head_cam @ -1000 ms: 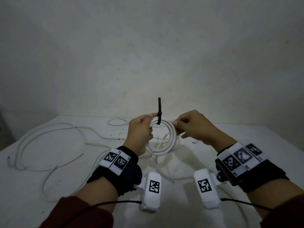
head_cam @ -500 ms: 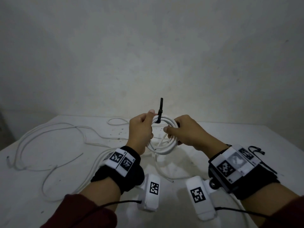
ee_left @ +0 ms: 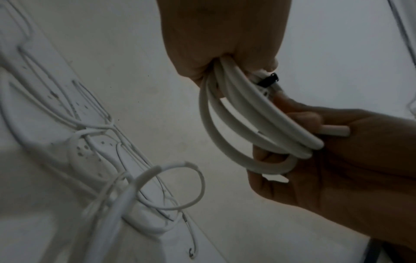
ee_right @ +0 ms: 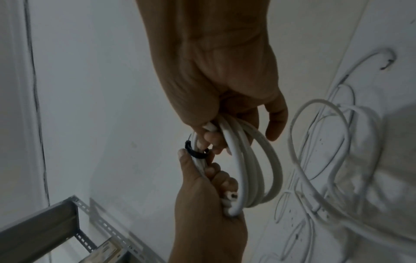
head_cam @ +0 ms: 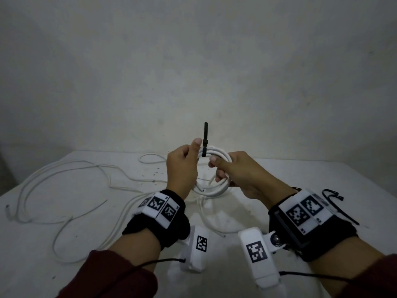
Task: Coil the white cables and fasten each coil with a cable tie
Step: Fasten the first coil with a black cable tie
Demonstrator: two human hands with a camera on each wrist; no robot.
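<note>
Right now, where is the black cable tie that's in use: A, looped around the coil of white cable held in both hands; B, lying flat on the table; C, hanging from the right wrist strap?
A: the black cable tie wraps the white cable coil, tail pointing up, with the left hand and right hand gripping the coil.

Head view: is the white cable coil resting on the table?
No, both the left hand and the right hand hold the white cable coil above the white table.
</note>
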